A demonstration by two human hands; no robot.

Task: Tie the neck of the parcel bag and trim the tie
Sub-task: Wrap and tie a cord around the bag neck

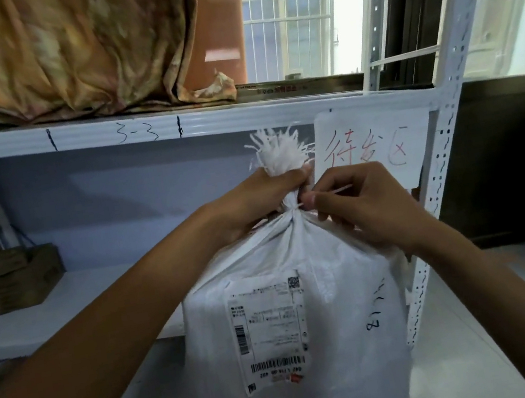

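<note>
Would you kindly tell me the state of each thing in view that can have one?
parcel bag, upright, neck gathered shut.
tie, looped round the neck, tail sticking out right, untrimmed.
left hand, grips the neck above the tie.
right hand, pinches the tie beside the neck.
shipping label, stuck on the bag, upside down.
paper sign, fixed to the shelf upright.

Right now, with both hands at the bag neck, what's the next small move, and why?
Probably pull the tie tighter with the right hand, which pinches it. The left hand grips the bag neck above it, and the tie's free end sticks out untrimmed.
</note>
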